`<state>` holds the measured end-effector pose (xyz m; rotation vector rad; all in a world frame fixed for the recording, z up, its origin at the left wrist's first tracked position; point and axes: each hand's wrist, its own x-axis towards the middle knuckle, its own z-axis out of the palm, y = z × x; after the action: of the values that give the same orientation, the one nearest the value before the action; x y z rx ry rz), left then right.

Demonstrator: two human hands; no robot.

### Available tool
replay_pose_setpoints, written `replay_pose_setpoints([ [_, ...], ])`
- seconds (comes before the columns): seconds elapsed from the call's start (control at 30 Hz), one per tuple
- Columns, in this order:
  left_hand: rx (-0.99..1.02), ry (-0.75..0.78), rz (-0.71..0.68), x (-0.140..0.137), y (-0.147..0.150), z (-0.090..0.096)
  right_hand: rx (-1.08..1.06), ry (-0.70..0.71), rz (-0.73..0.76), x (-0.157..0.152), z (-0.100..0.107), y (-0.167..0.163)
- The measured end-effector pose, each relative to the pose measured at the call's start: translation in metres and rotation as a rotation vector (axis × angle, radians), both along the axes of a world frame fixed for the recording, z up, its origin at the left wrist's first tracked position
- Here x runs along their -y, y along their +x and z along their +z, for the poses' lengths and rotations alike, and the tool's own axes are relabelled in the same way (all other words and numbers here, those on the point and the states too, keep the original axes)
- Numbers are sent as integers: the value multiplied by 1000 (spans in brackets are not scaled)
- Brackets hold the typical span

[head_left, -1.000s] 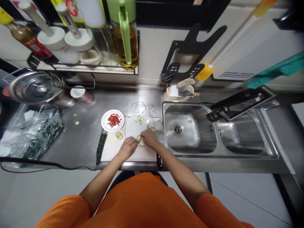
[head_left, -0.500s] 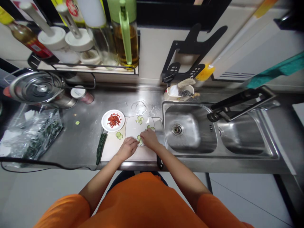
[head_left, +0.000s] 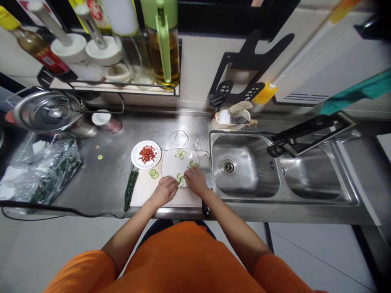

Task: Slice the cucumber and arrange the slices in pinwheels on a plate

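Note:
A white square plate [head_left: 171, 162] rests on a pale cutting board [head_left: 143, 193]. Cut cucumber slices lie on it in small groups: one near its far edge [head_left: 180, 154], one at the right [head_left: 192, 164], one at the near edge [head_left: 181, 179]. My left hand [head_left: 165, 190] is at the plate's near-left corner, fingers bent together, tips by the near group. From the right, my right hand [head_left: 196, 181] reaches over the plate with curled fingers beside the same group. Anything between either hand's fingertips is too small to make out. Several round cucumber slices [head_left: 153, 174] lie on the board left of the plate.
A white plate of red berries [head_left: 134, 156] stands left, above a dark green cucumber piece [head_left: 130, 190]. A knife's black handle [head_left: 206, 209] shows at the board's right. The double sink [head_left: 244, 162] is right; a plastic bag of greens [head_left: 45, 175] lies far left.
My right hand has shifted slightly right, away from the near cucumber group, uncovering more of it. My left hand stays almost in place.

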<state>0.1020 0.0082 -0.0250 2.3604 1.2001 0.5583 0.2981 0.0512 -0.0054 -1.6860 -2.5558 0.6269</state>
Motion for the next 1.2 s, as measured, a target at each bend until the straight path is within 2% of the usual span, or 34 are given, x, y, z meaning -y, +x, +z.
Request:
replay_pose_setpoints([
  [0.1, -1, -1, 1, 0, 0, -1, -47, 56, -50, 12, -4, 6],
  [0.3, -2, 2, -4, 0, -1, 0, -83, 90, -48, 31, -7, 7],
  [0.83, 24, 10, 37, 2, -3, 1, -78, 77, -41, 30, -3, 7],
  [0.93, 104, 44, 206, 2, -14, 1, -100, 89, -73, 31, -2, 8],
  [1.03, 147, 77, 544, 0, -33, -1, -123, 111, -110, 32, -3, 10],
  [1.1, 100, 39, 753, -2, -45, -3, -143, 131, -124, 34, -4, 11],
  [1.2, -49, -98, 918, -8, -55, -6, -175, 164, -128, 36, -6, 10],
])
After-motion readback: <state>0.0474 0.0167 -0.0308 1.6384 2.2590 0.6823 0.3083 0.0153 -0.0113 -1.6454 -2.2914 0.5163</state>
